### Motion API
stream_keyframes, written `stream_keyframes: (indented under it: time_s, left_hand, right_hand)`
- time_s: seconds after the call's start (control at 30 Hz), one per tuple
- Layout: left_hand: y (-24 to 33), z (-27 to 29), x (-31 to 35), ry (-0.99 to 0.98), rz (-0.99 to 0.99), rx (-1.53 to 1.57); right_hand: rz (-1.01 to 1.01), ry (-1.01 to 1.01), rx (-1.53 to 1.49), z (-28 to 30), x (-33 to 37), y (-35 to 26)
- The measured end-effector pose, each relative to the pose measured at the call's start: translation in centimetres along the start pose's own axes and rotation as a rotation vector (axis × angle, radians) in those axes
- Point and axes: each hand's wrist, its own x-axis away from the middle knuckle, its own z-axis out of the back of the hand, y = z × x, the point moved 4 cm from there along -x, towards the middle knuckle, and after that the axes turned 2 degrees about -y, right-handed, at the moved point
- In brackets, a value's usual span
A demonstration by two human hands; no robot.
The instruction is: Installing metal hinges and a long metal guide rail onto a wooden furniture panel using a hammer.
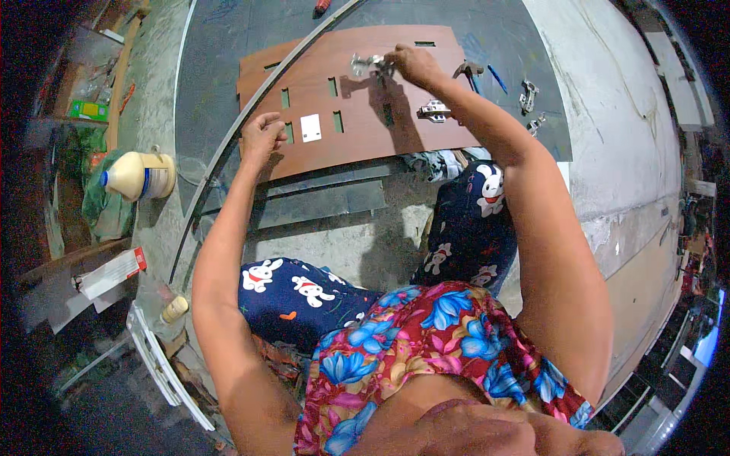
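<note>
A brown wooden board (357,148) with several rectangular slots lies in front of me. Above its far right part, my right hand (416,65) is closed on a silver cabinet hinge (366,64), whose shadow falls on the panel. My left hand (264,135) is at the board's left edge, fingers loosely bent and apart, holding nothing. Beside it, a small white card (310,128) rests on the wood. Another metal hinge (435,112) sits on the board below my right hand, near my forearm.
Right of the board are a hammer (468,70), a blue pen (496,78) and two more hinges (528,97). A long thin strip (228,148) crosses the dark work surface (220,38) on the left. A cream jug (141,175) and a long white box (112,273) are farther left.
</note>
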Motion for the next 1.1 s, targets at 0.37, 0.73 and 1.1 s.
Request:
stream_keyframes:
  time_s: [0.37,0.73,1.1]
  left_hand:
    - [0.9,-0.9,1.4,-0.051,0.095,-0.078]
    - [-0.2,-0.7,1.0,-0.049,0.069,-0.099]
    - [-0.9,-0.2,0.9,-0.028,0.064,0.024]
  right_hand:
    - [-0.292,0.259,0.079,5.1,2.2,12.3]
    - [-0.265,0.249,0.085,4.6,2.2,12.7]
    - [-0.256,-0.178,-0.114,4.5,2.5,7.6]
